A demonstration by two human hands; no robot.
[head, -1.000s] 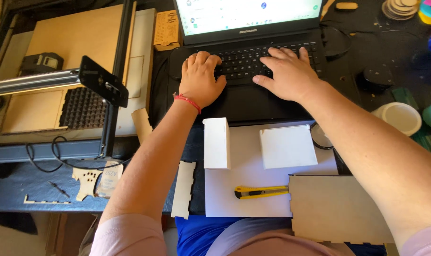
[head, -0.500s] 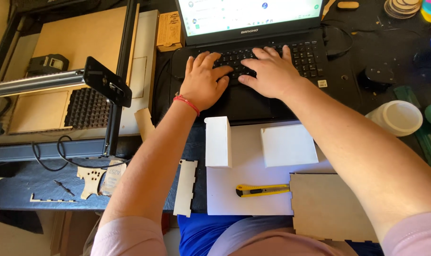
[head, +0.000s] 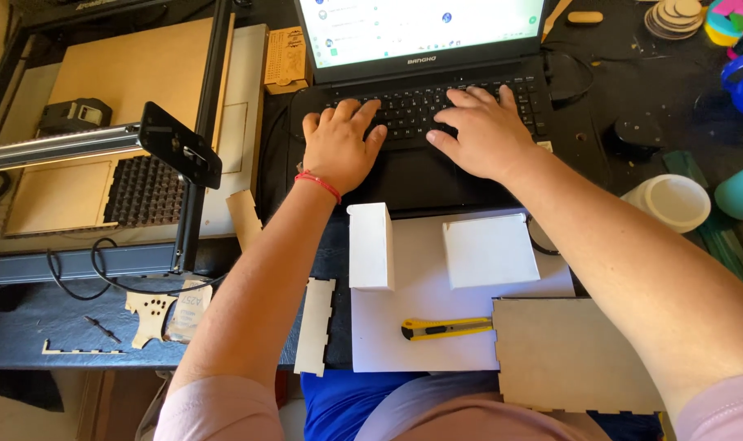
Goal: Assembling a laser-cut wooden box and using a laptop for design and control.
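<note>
Both hands, left (head: 339, 151) and right (head: 484, 135), rest open, fingers spread, on the black laptop keyboard (head: 424, 104); its long axis runs left-right.

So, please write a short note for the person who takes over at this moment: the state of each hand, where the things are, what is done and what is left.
Left hand: open, fingers on the left part of the laptop keyboard.
Right hand: open, fingers on the middle of the keyboard.
In front of the laptop: a white sheet bearing two white boxes, a tall one and a wide one, and a yellow utility knife.
Wooden panel lies at the right, over the sheet's corner.
Done: cannot tell. Left: the knife, boxes and panel are untouched; both hands hold nothing.
</note>
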